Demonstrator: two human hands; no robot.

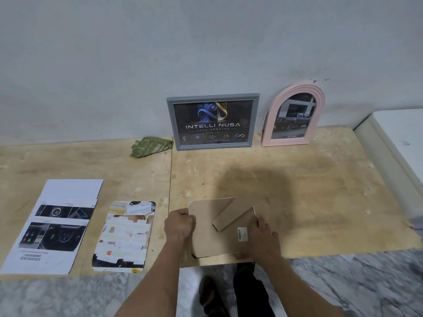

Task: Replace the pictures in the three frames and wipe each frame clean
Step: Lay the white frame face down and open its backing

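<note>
Head view, looking down: a third picture frame lies face-down at the near edge of the pale plywood surface (297, 179), showing its brown cardboard backing board (212, 236) with a fold-out easel stand (233, 213) and a small white barcode label (242, 234). The left hand (179, 225) has its fingers curled tight at the board's left edge, apparently pinching it; the right hand (263, 236) lies on the lower right corner with fingers spread and slightly bent, pressing the frame.

Judging by this, the step in hand is working the backing of the last frame, either freeing it or seating it; which of the two cannot be told. The grey rectangular frame (212, 121) and the pink arched frame (294, 115) stand against the wall, each holding a picture. Next comes careful prying or pressing along the edge without bending the board, then a wipe with the green striped cloth (150, 146) lying near the wall.

Two printed sheets (55, 225) (124, 236) lie to the left; the nearer print is blurred. Hidden: the frame's front, any clips, and the fingertips of the left hand.
</note>
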